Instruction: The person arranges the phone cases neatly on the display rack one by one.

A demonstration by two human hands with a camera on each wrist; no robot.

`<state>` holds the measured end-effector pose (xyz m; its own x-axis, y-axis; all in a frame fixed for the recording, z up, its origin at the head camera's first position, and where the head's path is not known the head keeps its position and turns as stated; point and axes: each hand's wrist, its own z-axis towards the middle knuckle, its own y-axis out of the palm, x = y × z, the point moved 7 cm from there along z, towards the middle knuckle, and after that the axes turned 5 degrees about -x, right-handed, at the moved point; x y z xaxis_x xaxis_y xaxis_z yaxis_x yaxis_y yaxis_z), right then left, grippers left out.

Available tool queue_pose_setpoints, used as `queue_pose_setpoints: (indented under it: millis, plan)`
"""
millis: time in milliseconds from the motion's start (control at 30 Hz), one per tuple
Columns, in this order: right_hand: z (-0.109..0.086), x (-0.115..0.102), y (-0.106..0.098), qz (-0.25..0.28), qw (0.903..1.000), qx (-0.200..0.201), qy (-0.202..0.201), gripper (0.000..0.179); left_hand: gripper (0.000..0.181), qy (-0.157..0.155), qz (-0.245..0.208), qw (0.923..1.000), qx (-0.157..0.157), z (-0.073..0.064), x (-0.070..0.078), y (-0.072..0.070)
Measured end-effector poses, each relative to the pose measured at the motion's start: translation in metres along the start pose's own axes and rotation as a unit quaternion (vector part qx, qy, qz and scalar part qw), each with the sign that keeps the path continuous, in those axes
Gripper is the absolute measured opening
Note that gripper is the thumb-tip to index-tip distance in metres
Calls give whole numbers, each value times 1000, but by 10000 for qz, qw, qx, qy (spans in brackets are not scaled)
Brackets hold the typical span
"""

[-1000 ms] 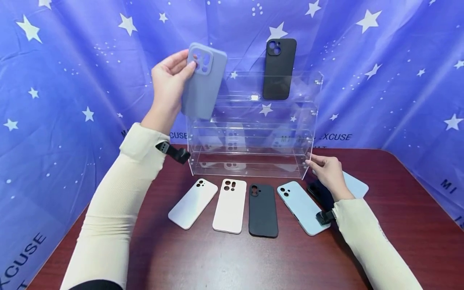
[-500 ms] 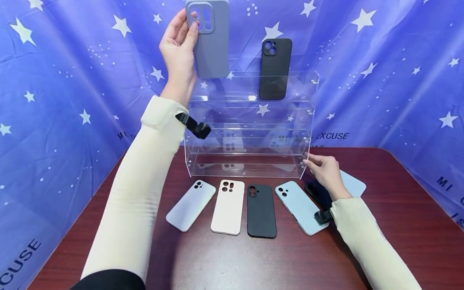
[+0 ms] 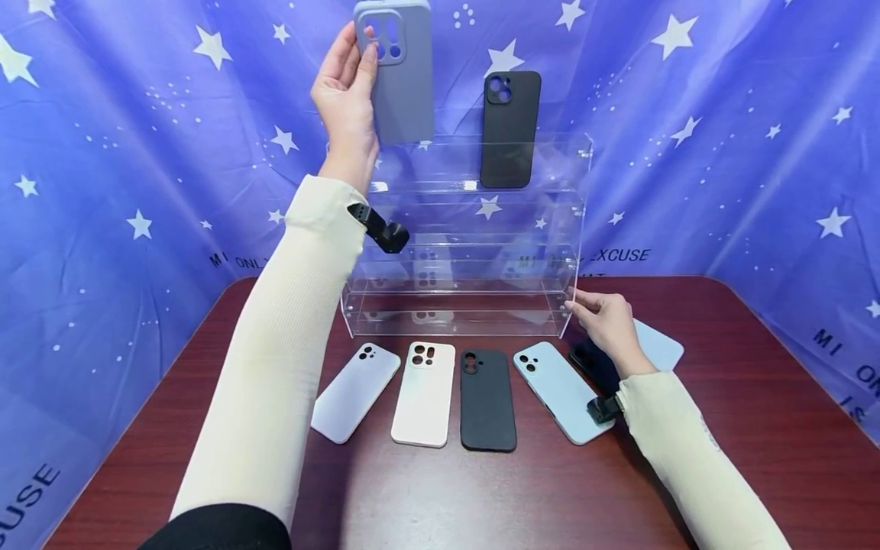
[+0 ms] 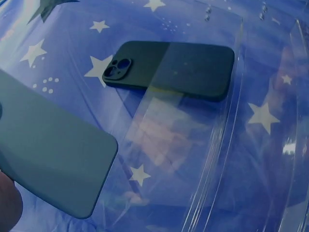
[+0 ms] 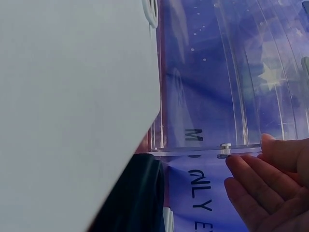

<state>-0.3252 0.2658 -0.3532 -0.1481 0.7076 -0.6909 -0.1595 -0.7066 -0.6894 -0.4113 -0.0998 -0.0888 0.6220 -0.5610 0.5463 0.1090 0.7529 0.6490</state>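
Note:
In the head view my left hand (image 3: 347,103) pinches a grey-blue phone case (image 3: 406,99) by its left edge, thumb beside the camera cutout. Held upright, the case is above the top left of a clear acrylic display rack (image 3: 577,237), its lower edge overlapping the rack's top in this view. My right hand (image 3: 608,325) grips the rack's right side panel low down; the right wrist view shows its thumb and fingers at the panel's edge (image 5: 193,151). A black phone case (image 3: 511,141) stands on the top tier, right of the held one.
On the dark red table (image 3: 426,504) before the rack lie a pale lilac case (image 3: 355,393), a cream case (image 3: 422,401), a black case (image 3: 488,405) and a light blue case (image 3: 560,393). Behind my right hand lie a dark case (image 3: 584,359) and a pale case (image 3: 656,347). Starry blue curtain surrounds the table.
My left hand has lifted the grey-blue case up and slightly right, from tilted to upright. My right hand keeps its grip on the rack; the head view has shifted a little.

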Motion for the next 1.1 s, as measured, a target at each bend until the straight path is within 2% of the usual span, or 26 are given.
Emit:
queue_pose_setpoints:
  millis: [200,467,667,767,1100]
  plan:
    - [-2,-3,-3,53,10000,4,6,36,40,25,193,9996,-210,4,-3,6]
    - [-1,1,-1,77,9999,-53,53,36,39,-131,387,9990,-161,7,-8,3]
    - [-1,1,0,83,10000,-34,17,34,39,-531,828,9951,-6,8,-16,-5]
    - [0,0,0,89,10000,-27,18,34,38,-829,1116,9901,185,7,-24,-12]
    - [0,0,1,34,10000,-37,-1,35,35,-1462,1685,9736,492,7,-40,-24]
